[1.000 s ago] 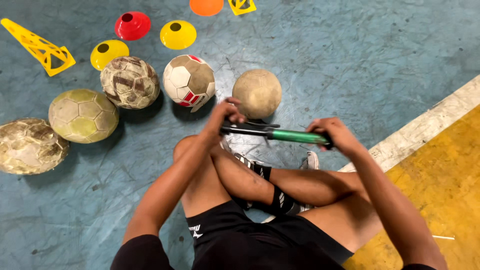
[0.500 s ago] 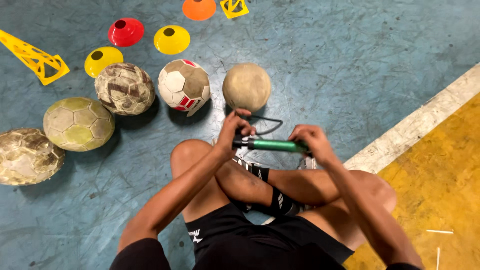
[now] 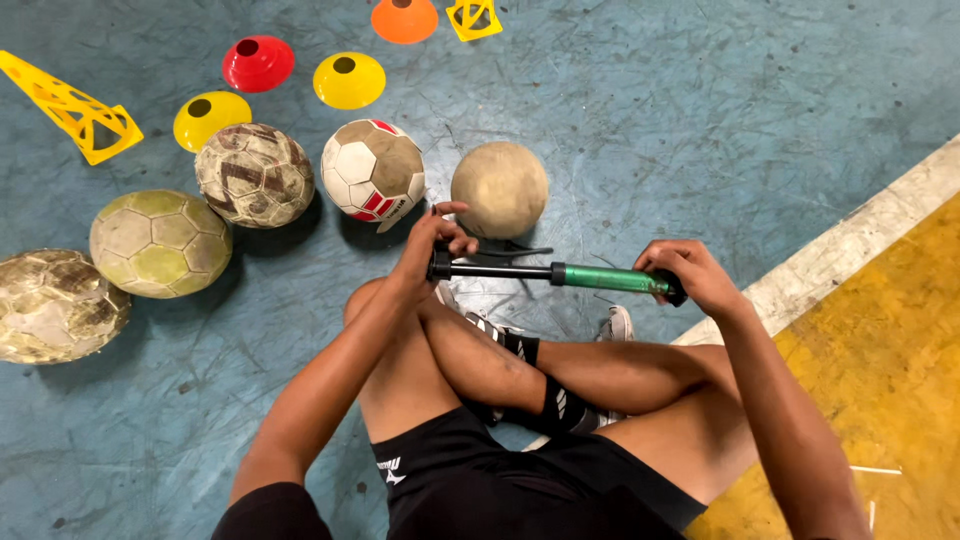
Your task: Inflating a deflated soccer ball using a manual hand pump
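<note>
The hand pump [image 3: 555, 273] was drawn out — its black rod, hidden half a second earlier, lay bare between the green barrel and the left hand [image 3: 432, 250]. The right hand [image 3: 690, 277] moved rightward — well apart from the left.

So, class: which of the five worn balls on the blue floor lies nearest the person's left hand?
The plain tan ball, unpatterned, just beyond the left hand gripping the pump.

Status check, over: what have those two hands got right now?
Left hand shut on hand pump, black end. Right hand shut on green end. Pump held level above crossed legs; nothing between the hands.
</note>
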